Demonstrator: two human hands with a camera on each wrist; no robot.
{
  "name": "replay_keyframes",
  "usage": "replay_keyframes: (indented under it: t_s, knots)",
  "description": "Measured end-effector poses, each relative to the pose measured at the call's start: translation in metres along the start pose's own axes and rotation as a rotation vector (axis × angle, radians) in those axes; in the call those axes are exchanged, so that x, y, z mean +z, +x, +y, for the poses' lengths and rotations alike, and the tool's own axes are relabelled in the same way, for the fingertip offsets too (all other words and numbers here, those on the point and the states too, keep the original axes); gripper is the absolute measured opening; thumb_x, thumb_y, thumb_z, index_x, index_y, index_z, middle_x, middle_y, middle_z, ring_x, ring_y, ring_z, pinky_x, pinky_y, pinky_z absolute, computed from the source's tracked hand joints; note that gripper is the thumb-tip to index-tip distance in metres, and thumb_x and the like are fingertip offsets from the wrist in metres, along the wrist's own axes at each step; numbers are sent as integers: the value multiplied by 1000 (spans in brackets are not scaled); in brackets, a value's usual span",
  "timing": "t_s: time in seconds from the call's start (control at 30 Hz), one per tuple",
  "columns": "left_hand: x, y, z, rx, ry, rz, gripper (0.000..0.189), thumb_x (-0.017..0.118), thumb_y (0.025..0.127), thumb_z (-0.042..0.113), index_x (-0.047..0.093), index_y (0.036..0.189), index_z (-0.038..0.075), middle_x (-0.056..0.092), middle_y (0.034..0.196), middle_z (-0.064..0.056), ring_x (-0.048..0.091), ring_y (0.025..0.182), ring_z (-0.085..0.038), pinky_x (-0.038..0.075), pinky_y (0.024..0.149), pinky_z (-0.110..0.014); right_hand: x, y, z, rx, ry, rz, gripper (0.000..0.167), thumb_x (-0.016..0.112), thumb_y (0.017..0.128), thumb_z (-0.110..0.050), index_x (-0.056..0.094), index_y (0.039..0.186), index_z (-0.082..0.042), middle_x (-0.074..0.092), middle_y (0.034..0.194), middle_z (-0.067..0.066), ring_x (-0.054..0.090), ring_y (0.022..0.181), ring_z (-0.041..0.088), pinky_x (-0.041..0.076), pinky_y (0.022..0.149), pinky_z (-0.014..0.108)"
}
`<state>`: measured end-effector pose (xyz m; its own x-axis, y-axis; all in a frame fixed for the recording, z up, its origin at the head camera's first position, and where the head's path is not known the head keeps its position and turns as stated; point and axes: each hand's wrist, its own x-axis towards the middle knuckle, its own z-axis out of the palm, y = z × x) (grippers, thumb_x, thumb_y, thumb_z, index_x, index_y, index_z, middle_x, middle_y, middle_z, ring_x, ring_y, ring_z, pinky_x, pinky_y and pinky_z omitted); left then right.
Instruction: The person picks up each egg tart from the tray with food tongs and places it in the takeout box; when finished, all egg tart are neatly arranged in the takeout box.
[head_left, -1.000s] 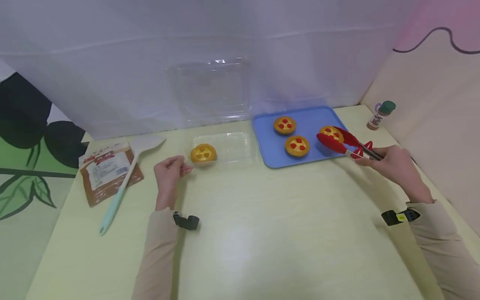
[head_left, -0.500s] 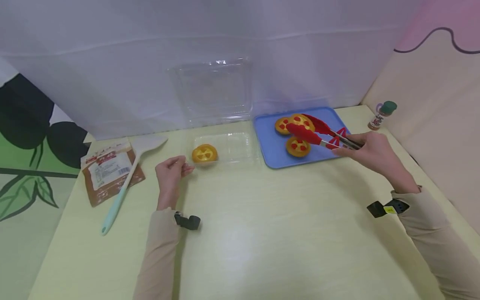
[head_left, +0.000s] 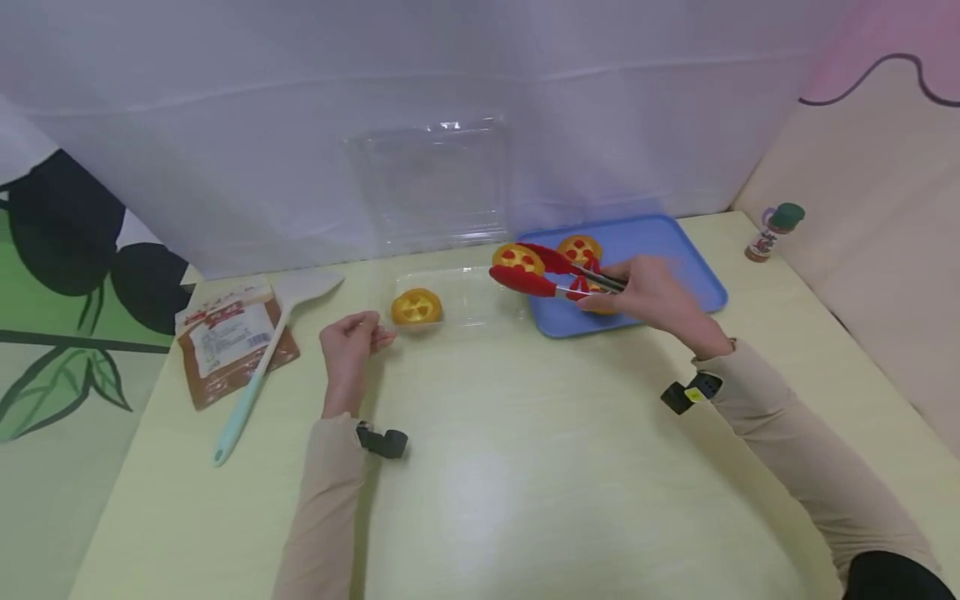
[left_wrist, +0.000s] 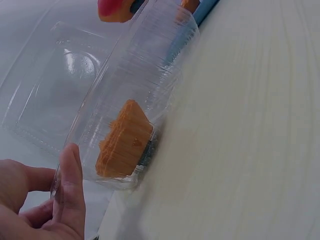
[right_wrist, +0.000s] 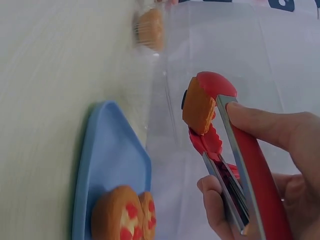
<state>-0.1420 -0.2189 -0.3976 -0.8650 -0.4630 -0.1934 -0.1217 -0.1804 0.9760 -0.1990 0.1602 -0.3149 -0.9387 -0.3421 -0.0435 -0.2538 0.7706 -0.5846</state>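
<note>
My right hand (head_left: 663, 300) holds red-tipped tongs (head_left: 522, 282), whose tips grip an egg tart with red toppings (head_left: 517, 257). That tart hangs over the right end of a clear plastic container (head_left: 472, 310), apart from it in the right wrist view. With thumb and finger, my left hand (head_left: 348, 354) pinches the container's rim at its near left corner, as the left wrist view shows. A plain yellow tart (head_left: 417, 307) sits in the container's left end, and the lid (head_left: 435, 183) stands raised behind. On the blue tray (head_left: 678, 262) lie two red-topped tarts (right_wrist: 120, 215), one largely hidden in the head view.
At the left a spatula with a pale green handle (head_left: 242, 417) lies across a brown packet (head_left: 213, 379). A small green-capped bottle (head_left: 772, 233) stands at the back right. A white cloth (head_left: 262, 167) hangs behind the table.
My right hand has carried the tongs and the gripped tart leftward from the tray's right side to the container. The left hand has stayed at the container's corner.
</note>
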Motion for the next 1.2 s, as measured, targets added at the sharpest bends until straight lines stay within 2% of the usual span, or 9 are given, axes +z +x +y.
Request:
replay_keyframes:
  t_s: [0.13, 0.17, 0.23, 0.3, 0.37, 0.47, 0.73, 0.9, 1.2]
  knots:
    - [0, -1, 1, 2, 12, 8, 33, 58, 97, 4, 56, 123, -16, 64, 71, -4, 67, 57, -6, 61, 63, -17, 14, 17, -13, -18, -18, -45, 63, 79, 79, -46, 68, 119, 2, 34, 50, -4, 27, 44, 12, 20, 40, 23]
    - [1, -1, 1, 1, 15, 6, 33, 58, 97, 4, 55, 123, -16, 64, 71, -4, 67, 57, -6, 62, 63, -17, 18, 21, -17, -22, -26, -50, 61, 79, 79, -47, 70, 112, 3, 30, 49, -4, 25, 44, 12, 18, 40, 23]
    - [2, 0, 1, -1, 16, 3, 32, 58, 96, 4, 56, 122, -16, 64, 72, -5, 67, 57, -7, 62, 64, -17, 24, 29, -24, -45, -36, -55, 58, 80, 78, -47, 71, 107, 3, 40, 50, -1, 21, 44, 11, 17, 41, 22]
    - [3, 1, 0, -2, 13, 0, 32, 59, 96, 3, 56, 122, -16, 64, 72, -5, 67, 57, -7, 62, 63, -18, 29, 35, -31, -69, -38, -57, 49, 81, 78, -45, 70, 89, 2, 40, 50, 0, 20, 44, 11, 15, 41, 22]
    - [5, 2, -1, -4, 16, -1, 32, 59, 96, 3, 57, 121, -15, 64, 73, -6, 67, 58, -7, 62, 64, -18, 33, 40, -38, -95, -31, -65, 45, 81, 79, -42, 60, 69, -3, 36, 51, -1, 19, 45, 10, 14, 42, 22]
    - [5, 4, -3, -1, 21, -1, 31, 58, 96, 4, 57, 121, -16, 63, 72, -5, 67, 58, -7, 62, 64, -18, 40, 48, -48, -118, -38, -63, 49, 81, 80, -38, 46, 59, -10, 21, 54, -3, 18, 46, 10, 14, 44, 22]
    - [4, 2, -3, 13, 24, -8, 33, 58, 97, 5, 56, 123, -16, 61, 70, -2, 66, 57, -6, 62, 64, -18, 62, 71, -61, -134, -72, -34, 62, 82, 78, -38, 30, 56, -14, 17, 57, -3, 17, 48, 11, 14, 43, 22]
    - [5, -1, -4, 19, 27, -12, 33, 57, 98, 5, 55, 122, -17, 61, 68, -1, 67, 57, -6, 62, 64, -18, 72, 75, -64, -120, -153, -21, 57, 82, 78, -37, 34, 57, -14, 20, 57, -4, 21, 47, 12, 15, 42, 21]
    - [5, 1, -6, 23, 43, -6, 31, 57, 98, 5, 57, 120, -15, 60, 67, 1, 66, 57, -6, 62, 65, -19, 84, 75, -66, -177, -244, 26, 57, 81, 80, -35, 35, 54, -14, 19, 54, -5, 21, 45, 9, 17, 39, 20]
